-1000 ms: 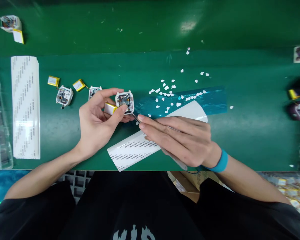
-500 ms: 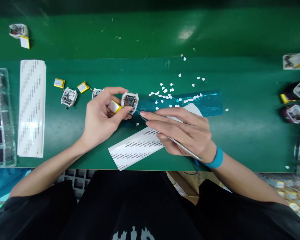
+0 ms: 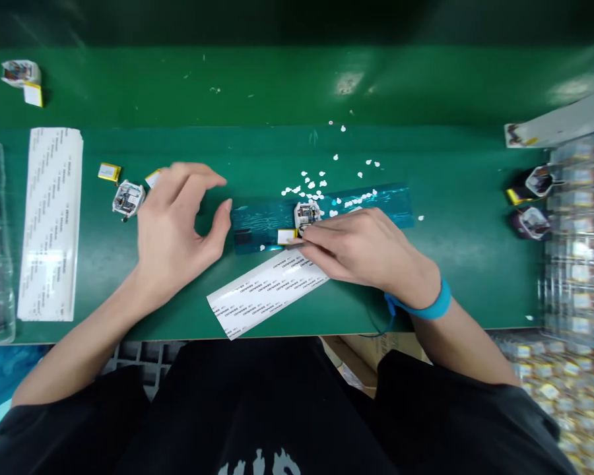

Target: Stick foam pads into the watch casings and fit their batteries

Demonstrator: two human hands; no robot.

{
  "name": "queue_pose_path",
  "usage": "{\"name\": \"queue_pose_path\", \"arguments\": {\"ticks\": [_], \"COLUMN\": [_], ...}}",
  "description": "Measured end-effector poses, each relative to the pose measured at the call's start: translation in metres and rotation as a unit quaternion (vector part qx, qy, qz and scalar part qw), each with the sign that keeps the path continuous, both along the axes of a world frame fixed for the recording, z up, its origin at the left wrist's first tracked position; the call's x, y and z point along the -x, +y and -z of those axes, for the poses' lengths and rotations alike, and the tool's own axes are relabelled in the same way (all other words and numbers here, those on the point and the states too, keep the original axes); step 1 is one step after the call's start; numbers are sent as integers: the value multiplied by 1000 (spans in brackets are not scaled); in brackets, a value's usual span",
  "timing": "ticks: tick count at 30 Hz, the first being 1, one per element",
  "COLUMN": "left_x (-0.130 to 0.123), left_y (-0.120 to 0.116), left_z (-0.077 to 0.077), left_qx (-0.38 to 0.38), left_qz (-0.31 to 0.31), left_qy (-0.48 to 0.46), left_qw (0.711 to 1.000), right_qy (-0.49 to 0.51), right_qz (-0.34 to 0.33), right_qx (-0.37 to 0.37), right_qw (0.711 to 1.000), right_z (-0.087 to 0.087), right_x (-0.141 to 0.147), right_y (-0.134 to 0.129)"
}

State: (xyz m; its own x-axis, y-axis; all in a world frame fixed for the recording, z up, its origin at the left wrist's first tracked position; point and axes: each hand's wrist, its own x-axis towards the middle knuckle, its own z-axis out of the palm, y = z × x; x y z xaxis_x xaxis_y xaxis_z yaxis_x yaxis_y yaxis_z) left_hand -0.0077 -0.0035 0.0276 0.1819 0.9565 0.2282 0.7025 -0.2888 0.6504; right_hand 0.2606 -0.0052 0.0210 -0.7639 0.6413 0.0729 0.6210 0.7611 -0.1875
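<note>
My left hand is open above the table, thumb and fingers apart with nothing between them. It partly covers a yellow-edged battery; the housing beside that battery is hidden. My right hand is closed on slim metal tweezers, their tips pointing left. Its fingertips are at the lower edge of a white watch-like housing with a circuit board inside. That housing and its silver battery are over a blue film strip. Whether the right fingers also grip the housing is unclear.
Small white round stickers are scattered around the film. A printed white sheet lies in front, and a sheet stack at left. Another housing sits left, dark housings right, near stacked clear trays.
The housing and battery have left my left hand and moved right onto the film. My left hand has opened and drawn slightly left. The right hand has stayed close to the housing with the tweezers.
</note>
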Motion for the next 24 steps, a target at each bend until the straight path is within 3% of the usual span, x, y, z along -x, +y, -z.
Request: {"name": "queue_pose_path", "arguments": {"ticks": [6,12,19,24], "left_x": [8,9,6,4], "left_y": [9,9,10,11], "left_z": [-2,8,21,15], "left_qx": [62,57,4,2], "left_qz": [-75,-52,38,-33], "left_qy": [82,111,164,307], "left_qw": [992,991,986,951], "right_qy": [71,41,43,45], "right_qz": [141,131,128,41], "right_qx": [-64,-36,2,-3], "right_qw": [985,990,991,998], "right_z": [-1,4,11,15], "right_x": [2,4,5,8], "right_y": [-5,-2,5,8]}}
